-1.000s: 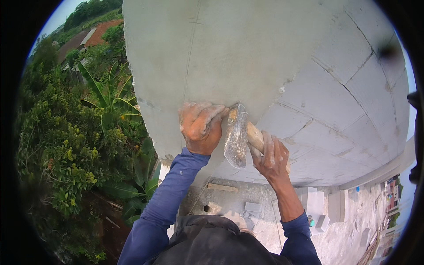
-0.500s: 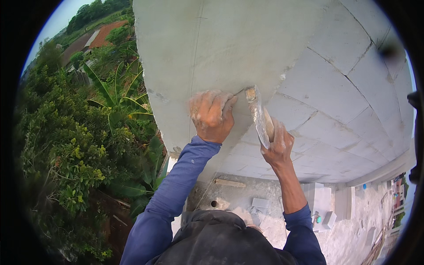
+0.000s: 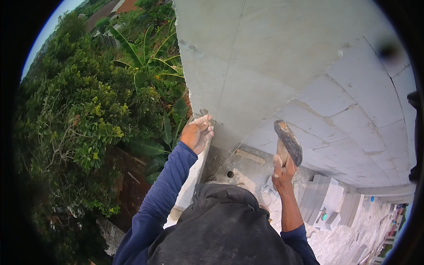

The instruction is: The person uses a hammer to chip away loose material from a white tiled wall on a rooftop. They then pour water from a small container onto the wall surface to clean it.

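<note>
Near smooth wall [image 3: 274, 53]: right hand [image 3: 285, 173] grips wooden-handled tool [image 3: 282, 153], oblong head [image 3: 290, 144].

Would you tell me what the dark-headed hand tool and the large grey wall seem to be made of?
Dark, oblong tool head: probably metal, from its scuffed, dull surface. Pale brown, straight handle: likely bare wood, from its colour. Smooth grey wall coating: seemingly matte cement plaster, with a ragged edge. Pale grey rectangular wall blocks: matte, perhaps concrete, with visible joints.
</note>
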A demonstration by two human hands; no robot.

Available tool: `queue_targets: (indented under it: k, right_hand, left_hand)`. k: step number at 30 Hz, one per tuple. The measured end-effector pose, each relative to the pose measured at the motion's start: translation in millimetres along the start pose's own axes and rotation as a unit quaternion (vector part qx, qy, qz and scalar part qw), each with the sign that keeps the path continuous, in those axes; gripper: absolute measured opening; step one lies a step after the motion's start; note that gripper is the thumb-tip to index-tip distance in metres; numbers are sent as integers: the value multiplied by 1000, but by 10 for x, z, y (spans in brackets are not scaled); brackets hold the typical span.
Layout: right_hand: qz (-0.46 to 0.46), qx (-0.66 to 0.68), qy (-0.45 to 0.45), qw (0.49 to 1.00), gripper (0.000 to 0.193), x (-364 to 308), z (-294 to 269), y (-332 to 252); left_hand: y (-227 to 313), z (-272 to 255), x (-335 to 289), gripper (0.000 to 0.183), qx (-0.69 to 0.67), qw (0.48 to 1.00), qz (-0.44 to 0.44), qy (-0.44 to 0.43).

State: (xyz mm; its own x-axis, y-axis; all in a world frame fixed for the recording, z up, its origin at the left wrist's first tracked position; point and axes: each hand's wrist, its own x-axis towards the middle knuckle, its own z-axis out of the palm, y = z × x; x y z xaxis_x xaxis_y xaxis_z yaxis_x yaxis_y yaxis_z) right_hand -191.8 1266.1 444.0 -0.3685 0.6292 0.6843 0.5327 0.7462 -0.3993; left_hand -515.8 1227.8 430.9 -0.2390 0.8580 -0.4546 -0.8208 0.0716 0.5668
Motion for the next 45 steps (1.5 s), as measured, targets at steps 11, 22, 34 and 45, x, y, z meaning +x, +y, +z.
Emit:
queue_targets:
  k: [11, 22, 34, 45]
  right_hand:
    - [75, 95, -113, 986, 38, -217, 237, -74]
    - [118, 32, -167, 978, 44, -436, 144, 17]
    - [-36, -25, -196, 980, 52, -300, 468, 278]
    - [-104, -51, -194, 974, 61, 120, 739, 164]
  left_hand:
    - [209, 204, 581, 14, 208, 974, -12, -83]
    - [463, 199, 711, 28, 288, 954, -27, -83]
    - [573, 148, 841, 25, 328, 936, -49, -117]
    - [597, 207, 829, 25, 306, 945, -64, -94]
